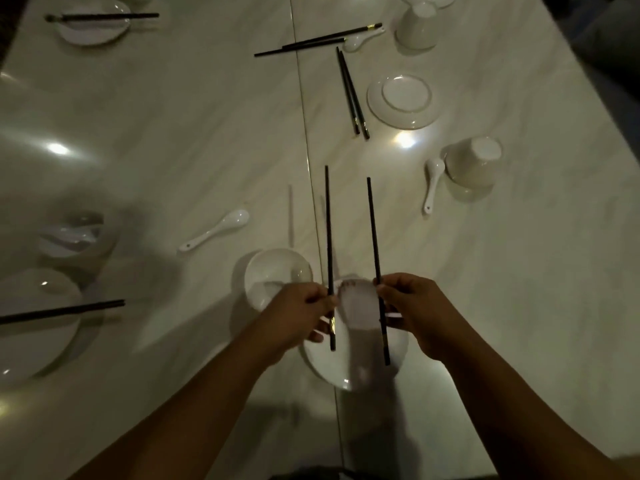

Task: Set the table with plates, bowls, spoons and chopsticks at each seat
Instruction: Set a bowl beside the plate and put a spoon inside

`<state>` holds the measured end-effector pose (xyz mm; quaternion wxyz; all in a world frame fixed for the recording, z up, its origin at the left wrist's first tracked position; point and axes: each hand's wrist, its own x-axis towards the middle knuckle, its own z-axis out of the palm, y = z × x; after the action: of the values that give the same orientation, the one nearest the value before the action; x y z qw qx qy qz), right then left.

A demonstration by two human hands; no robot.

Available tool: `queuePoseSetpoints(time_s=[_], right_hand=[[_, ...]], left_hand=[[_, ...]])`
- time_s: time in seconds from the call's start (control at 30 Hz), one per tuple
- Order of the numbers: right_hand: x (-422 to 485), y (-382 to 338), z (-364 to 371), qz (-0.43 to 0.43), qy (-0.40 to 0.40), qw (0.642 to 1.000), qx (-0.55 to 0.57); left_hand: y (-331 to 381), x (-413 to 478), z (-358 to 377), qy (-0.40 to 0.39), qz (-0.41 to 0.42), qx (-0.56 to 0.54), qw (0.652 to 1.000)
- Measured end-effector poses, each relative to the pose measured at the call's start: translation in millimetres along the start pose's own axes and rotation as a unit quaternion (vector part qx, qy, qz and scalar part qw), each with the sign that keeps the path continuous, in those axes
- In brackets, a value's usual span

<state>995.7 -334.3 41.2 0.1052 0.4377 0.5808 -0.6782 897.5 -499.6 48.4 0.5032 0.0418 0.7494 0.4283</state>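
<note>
Black chopsticks, one in each of our hands: our left hand [304, 313] pinches the left chopstick [328, 237] and our right hand [415, 313] pinches the right chopstick [374, 237]. Both point away from us, apart and nearly parallel, above a white plate [346, 372] on the pale bench [173, 133]. A white bowl [273, 271] sits just left of the plate; a spoon [218, 228] lies beyond.

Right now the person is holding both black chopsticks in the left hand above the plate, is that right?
Not quite. The head view shows one in each hand: the left hand pinches the left chopstick, the right hand the right chopstick, both above the plate.
</note>
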Motion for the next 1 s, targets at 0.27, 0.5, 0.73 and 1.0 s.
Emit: queuePoseSetpoints(time_s=[0.27,0.5,0.73,1.0], right_hand=[[-15.3,55.4,9.2,0.018,-0.021,0.982,-0.188],[-5.4,72.8,14.9,-0.010,-0.040,0.961,-0.273],[3.3,74.2,12.6,-0.045,-0.020,0.958,-0.283],[8.9,73.7,7.6,-0.049,-0.020,0.962,-0.266]], left_hand=[[-64.8,-26.2,51.7,0.043,-0.018,0.002,0.999],[-84.8,-19.3,79.9,0.095,-0.007,0.036,0.995],[-83.9,-10.8,95.6,0.114,-0.005,0.039,0.993],[-82.3,-4.6,101.9,0.118,0.008,0.111,0.987]])
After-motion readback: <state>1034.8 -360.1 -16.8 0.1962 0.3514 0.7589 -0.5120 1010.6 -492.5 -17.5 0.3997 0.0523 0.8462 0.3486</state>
